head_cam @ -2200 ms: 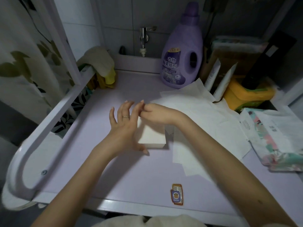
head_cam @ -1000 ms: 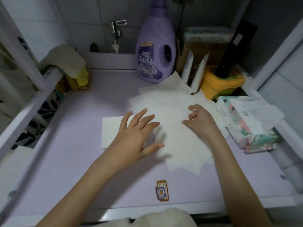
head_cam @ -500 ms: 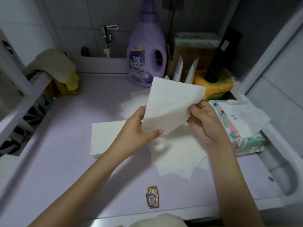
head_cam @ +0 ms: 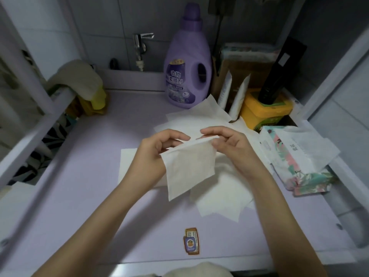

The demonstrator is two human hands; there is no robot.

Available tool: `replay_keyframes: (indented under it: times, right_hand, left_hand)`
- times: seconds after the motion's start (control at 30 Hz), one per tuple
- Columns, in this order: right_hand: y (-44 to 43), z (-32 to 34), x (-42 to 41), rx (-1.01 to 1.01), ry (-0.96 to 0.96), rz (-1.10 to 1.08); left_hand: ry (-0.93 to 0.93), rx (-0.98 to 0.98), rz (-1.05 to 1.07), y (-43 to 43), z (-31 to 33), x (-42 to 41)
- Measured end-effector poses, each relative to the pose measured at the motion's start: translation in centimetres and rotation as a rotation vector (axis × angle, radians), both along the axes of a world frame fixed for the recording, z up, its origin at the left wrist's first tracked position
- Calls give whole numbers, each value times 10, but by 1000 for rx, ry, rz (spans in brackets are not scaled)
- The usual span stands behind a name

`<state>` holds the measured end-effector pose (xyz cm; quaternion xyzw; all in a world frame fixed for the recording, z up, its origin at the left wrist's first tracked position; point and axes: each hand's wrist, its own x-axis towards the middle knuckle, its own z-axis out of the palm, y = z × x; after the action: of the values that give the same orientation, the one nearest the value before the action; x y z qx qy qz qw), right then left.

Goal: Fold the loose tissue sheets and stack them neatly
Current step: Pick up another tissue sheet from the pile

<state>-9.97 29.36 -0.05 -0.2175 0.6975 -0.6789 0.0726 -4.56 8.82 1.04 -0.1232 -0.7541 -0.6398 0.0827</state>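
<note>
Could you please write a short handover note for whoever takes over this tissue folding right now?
The left hand and right hand each pinch the top edge of one tissue sheet, held above the table top.
The folded stack lies on the table top behind the left hand, left of the loose sheets.
Done: some sheets folded, stacked. Left: fold this one, add it to the stack, then the loose ones.

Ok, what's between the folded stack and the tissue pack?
Head view: the left hand and right hand pinching a sheet, over loose sheets.
</note>
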Motion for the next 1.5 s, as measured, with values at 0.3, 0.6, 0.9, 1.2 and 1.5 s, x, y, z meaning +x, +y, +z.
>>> replay_keyframes:
  times: [0.3, 0.6, 0.9, 1.2, 1.5]
  right_hand:
    - [-43, 23, -4, 123, 150, 113]
    - [-73, 28, -8, 125, 206, 99]
    - [-83, 14, -7, 144, -7, -163]
    - [-86, -22, -1, 401, -216, -46]
    - [-89, -42, 0, 503, -156, -108]
  left_hand:
    - [-187, 159, 133, -38, 3, 17]
    - [-232, 191, 186, -52, 5, 21]
    - [-290, 347, 220, -56, -2, 25]
    - [-317, 123, 497, -74, -35, 17]
    - [-317, -111, 577, -88, -54, 14]
